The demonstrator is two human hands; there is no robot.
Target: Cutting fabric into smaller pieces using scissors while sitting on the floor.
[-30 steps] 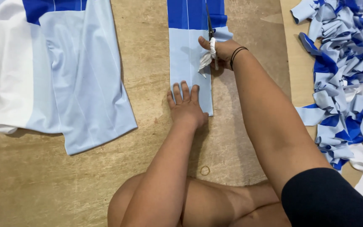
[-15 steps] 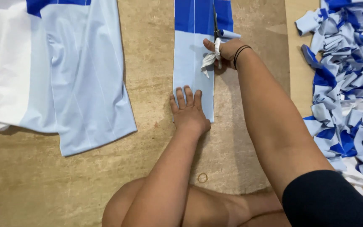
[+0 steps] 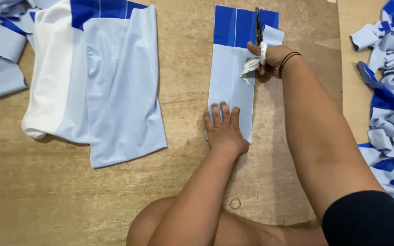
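Scissors (image 3: 258, 27) stood in the right hand (image 3: 270, 58), which was closed around their cloth-wrapped handles, the blades running up the right edge of a narrow light-and-dark blue fabric strip (image 3: 231, 68) lying flat on the brown board (image 3: 183, 191). The left hand (image 3: 224, 130) lay open, palm down, fingers spread on the strip's near end. A larger folded blue-and-white cloth (image 3: 110, 86) lay well apart to the left, a heap of cut blue strips (image 3: 391, 91) to the right, and a small ring (image 3: 235, 203) near the forearms.
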